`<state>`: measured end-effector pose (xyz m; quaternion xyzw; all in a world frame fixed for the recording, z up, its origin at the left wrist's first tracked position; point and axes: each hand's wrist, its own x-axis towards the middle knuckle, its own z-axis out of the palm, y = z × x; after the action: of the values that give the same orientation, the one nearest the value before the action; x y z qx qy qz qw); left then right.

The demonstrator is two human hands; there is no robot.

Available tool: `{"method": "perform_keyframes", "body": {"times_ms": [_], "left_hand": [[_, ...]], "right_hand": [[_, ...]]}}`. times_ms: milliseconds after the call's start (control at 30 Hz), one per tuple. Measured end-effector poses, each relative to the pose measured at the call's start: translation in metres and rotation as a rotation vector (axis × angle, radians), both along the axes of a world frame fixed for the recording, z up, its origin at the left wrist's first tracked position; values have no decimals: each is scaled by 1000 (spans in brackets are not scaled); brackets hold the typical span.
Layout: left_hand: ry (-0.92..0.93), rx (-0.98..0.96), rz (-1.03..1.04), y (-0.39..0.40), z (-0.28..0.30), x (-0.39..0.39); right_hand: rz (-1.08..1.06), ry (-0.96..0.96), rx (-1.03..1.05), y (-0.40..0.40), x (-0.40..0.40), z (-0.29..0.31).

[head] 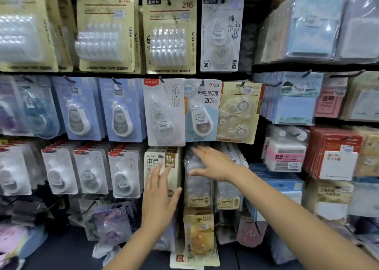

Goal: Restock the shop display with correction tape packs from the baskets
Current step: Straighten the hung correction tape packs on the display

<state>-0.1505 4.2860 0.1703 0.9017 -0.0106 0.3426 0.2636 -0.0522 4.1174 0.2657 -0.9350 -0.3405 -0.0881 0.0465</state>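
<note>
From the head view, the person stands close against a peg display (251, 44) crowded with hanging correction tape packs, row upon row on hooks. Both arms reach into the third row down, near the middle of the display. The left hand (159, 200) is spread flat, fingers straight, lying against the cream pack marked 15M (159, 161); it looks to be steadying or pushing that stack back on its hook so it hangs square. The right hand (213, 164) is also spread, palm down with a ring showing on one finger, resting on the clear plastic packs (198, 185) just beside the cream one, probably pressing them in line to make room. Neither hand pinches or carries a pack. The baskets named in the task are not in sight, so the only tape packs visible are those already hanging. Below the hands, a yellow pack (199, 239) hangs low and some purple packs (112, 220) sit tilted near the bottom edge of the display, where tidying seems unfinished. Sticky notes (295, 109) fill the hooks towards the right edge.
</note>
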Motion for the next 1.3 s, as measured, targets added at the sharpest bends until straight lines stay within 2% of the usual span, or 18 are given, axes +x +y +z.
{"method": "perform_keyframes", "body": {"times_ms": [167, 333, 433, 600, 667, 767, 833, 1133, 1300], "left_hand": [[16, -208, 10, 29, -5, 4], [77, -398, -71, 43, -9, 10], [135, -593, -154, 45, -9, 15], [189, -706, -261, 50, -8, 19], [184, -701, -277, 53, -10, 18], [170, -658, -266, 57, -12, 15], [170, -647, -270, 59, -12, 14], [137, -569, -265, 59, -7, 11], [131, -454, -203, 63, -8, 10]], "right_hand": [[-24, -2, 105, 5, 1, -11], [-47, -16, 69, 8, -6, -3], [-47, -144, 72, 23, -17, -3], [-5, -152, 13, 80, -32, -16], [-34, -135, 39, 96, -32, -19], [-62, -59, 229, 105, -33, -20], [-56, -43, 276, 105, -34, -20], [-52, -75, 294, 105, -38, -20], [-92, -194, 176, 110, -38, -32]]}}
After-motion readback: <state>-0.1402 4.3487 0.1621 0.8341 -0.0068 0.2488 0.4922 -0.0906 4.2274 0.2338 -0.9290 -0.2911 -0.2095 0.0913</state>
